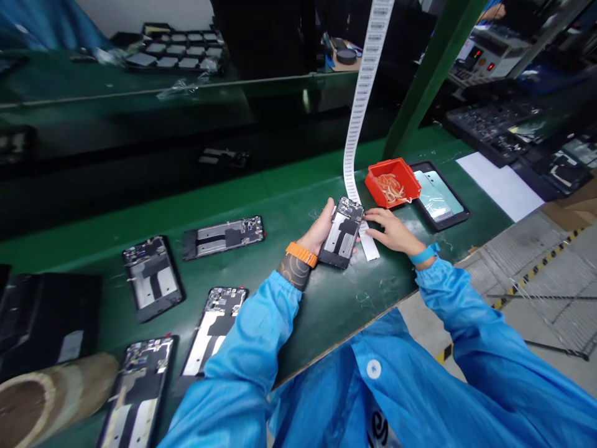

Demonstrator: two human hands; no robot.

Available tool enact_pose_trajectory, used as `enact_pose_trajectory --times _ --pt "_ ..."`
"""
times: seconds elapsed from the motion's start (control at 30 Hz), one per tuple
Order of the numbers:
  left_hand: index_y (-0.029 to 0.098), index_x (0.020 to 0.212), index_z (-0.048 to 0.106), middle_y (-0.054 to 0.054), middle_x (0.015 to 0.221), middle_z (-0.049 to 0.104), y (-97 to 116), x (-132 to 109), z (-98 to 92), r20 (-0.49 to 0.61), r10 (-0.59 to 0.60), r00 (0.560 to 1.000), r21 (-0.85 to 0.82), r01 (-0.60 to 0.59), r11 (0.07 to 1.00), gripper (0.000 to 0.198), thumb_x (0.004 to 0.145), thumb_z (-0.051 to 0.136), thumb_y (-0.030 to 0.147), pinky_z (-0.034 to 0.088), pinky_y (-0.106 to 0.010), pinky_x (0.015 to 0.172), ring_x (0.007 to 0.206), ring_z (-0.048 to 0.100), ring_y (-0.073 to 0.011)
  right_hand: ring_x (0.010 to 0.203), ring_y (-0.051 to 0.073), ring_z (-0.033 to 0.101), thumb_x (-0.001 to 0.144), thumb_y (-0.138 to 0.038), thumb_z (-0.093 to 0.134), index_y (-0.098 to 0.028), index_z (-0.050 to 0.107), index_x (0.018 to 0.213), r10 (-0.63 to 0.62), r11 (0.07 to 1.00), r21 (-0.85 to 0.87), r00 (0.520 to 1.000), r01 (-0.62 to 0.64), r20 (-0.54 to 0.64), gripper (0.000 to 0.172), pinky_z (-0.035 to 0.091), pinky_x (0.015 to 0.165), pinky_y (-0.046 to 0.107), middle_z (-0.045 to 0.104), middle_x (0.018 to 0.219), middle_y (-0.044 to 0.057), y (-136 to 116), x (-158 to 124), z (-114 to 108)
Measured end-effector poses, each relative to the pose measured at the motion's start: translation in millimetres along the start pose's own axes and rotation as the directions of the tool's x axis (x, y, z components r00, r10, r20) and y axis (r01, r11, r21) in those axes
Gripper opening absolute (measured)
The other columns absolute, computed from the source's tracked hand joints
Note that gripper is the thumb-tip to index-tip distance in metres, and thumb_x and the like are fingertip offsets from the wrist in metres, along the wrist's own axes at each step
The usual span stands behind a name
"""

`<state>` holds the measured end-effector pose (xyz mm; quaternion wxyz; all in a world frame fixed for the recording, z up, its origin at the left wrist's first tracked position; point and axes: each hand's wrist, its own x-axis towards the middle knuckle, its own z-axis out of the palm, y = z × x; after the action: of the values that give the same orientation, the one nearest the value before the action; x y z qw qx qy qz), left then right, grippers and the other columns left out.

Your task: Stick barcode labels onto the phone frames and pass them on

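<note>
My left hand [319, 229], with an orange band at its wrist, is closed around an opened phone [342, 233]. The phone's inner side faces up, showing its circuit board and a silver and black frame. At its right edge is my right hand [390, 229], fingers stretched out and apart. Those fingers lie over a white strip of barcode labels [359, 118], which hangs from above and ends on the bench by the phone. Whether the fingertips touch the phone or the strip, I cannot tell. A red bin [413, 180] of rubber bands sits just beyond my right hand.
Several opened phones, such as one upright phone [153, 277] and one lying sideways [224, 238], rest on the green bench at left. A cardboard tube [79, 386] lies at lower left. A black tray [459, 214] with glass panels and white paper [499, 183] are at right.
</note>
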<state>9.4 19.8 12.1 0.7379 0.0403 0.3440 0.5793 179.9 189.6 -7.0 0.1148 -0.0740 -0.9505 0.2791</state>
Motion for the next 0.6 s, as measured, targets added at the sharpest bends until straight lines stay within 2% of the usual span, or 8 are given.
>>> enact_pose_trajectory --times 0.17,0.37,0.6 --pt "0.012 0.114 0.07 -0.016 0.081 0.074 -0.6 -0.1 -0.4 0.015 0.001 1.0 -0.045 0.0 0.999 0.09 0.092 0.018 0.081 0.061 -0.043 0.065 0.067 0.072 -0.0268 0.112 0.03 0.058 0.097 -0.032 0.054 -0.019 0.071 0.12 -0.084 0.99 -0.116 0.996 0.08 -0.031 0.031 0.047 0.102 0.053 0.067 0.128 0.014 1.1 0.5 9.8" --pt "0.012 0.11 0.071 -0.016 0.078 0.073 -2.5 0.0 1.7 -0.022 0.01 1.0 -0.028 -0.01 1.0 0.089 0.092 0.019 0.081 0.061 -0.042 0.063 0.065 0.072 -0.0265 0.102 0.028 0.058 0.101 -0.031 0.048 -0.02 0.075 0.11 -0.155 0.961 -0.226 0.987 0.158 0.028 0.031 0.049 0.093 0.047 0.07 0.12 0.013 -0.3 4.7 9.6" --pt "0.012 0.107 0.07 -0.016 0.075 0.072 -3.6 1.2 2.7 -0.026 -0.021 0.999 -0.008 0.021 1.0 0.091 0.089 0.018 0.084 0.061 -0.042 0.061 0.063 0.071 -0.0259 0.095 0.025 0.063 0.103 -0.03 0.045 -0.022 0.075 0.1 -0.108 0.947 -0.309 0.994 0.093 -0.032 0.032 0.048 0.084 0.043 0.075 0.108 0.011 -13.4 -10.2 13.1"
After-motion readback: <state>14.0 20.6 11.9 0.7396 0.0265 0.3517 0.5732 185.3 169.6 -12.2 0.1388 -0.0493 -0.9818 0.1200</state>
